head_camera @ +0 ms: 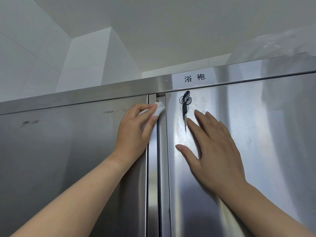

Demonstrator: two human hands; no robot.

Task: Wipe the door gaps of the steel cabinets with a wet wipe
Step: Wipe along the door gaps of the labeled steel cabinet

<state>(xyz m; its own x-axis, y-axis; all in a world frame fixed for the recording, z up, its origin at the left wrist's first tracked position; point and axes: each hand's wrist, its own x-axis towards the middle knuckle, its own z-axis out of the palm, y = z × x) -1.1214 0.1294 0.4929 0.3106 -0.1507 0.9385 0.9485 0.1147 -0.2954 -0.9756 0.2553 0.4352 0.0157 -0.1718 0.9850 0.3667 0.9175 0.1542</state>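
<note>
We are at the top of the door gap, and we judge most of its length is yet to be wiped.

The small folded white wet wipe (158, 108) is pressed into the top of the vertical gap (159, 168) between the two brushed-steel cabinet doors, just under the top rail. Our left hand (136, 129) pinches it between thumb and curled fingers. Our right hand (212, 147) lies flat on the right door (265, 134) with fingers spread, just beside the black-headed key (185, 100) in the lock. The run below the wipe looks left to do, and we cannot tell whether other gaps are done.
</note>
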